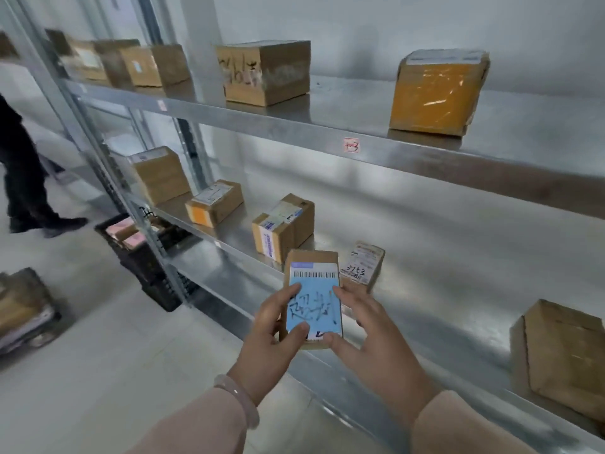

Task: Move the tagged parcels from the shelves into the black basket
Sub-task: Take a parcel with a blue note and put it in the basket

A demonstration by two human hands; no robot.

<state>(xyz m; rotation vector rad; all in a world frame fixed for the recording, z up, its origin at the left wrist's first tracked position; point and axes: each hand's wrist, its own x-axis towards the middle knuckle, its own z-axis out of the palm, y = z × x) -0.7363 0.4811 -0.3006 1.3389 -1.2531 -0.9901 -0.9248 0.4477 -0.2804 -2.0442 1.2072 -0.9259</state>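
So both hands, left point(273, 326) and right point(363, 326), had their fingers gripping a blue-labelled parcel point(313, 298) right over the lower shelf point(425, 290).

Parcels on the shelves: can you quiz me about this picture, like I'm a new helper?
1. True or false: the left hand and the right hand both hold the blue-labelled parcel.
2. Where is the black basket? A on the upper shelf, B on the floor, C in the hands.
3. Fill in: the orange parcel sits on the ___ shelf.
Key: 1 true; 2 B; 3 upper.
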